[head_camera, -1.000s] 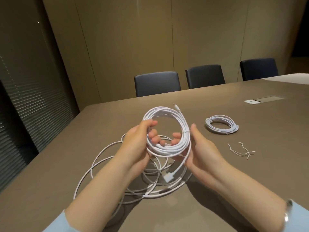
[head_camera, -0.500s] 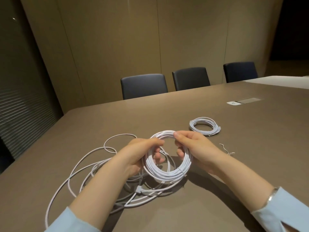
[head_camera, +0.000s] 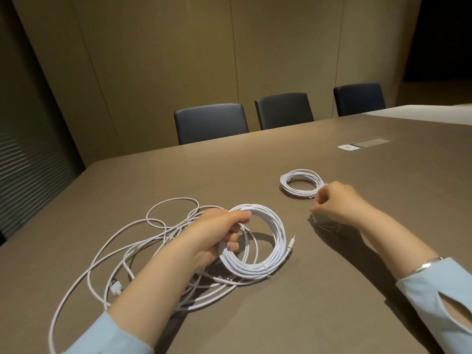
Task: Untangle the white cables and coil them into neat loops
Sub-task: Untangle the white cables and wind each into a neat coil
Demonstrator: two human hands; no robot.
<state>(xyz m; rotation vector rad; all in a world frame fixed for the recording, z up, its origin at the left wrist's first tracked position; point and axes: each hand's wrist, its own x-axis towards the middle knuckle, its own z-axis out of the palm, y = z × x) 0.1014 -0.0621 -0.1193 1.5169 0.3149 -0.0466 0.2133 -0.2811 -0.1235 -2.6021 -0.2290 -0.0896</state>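
Left hand (head_camera: 217, 232) curls its fingers around a cable coil (head_camera: 255, 241); right hand (head_camera: 334, 203), arm outstretched, pinches fingertips together low over the table.

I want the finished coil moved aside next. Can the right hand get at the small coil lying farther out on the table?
Probably yes. The right hand sits just beside the small coil, nothing lies between them, and only thin ties seem pinched in its fingers. The left hand grips the big coil.
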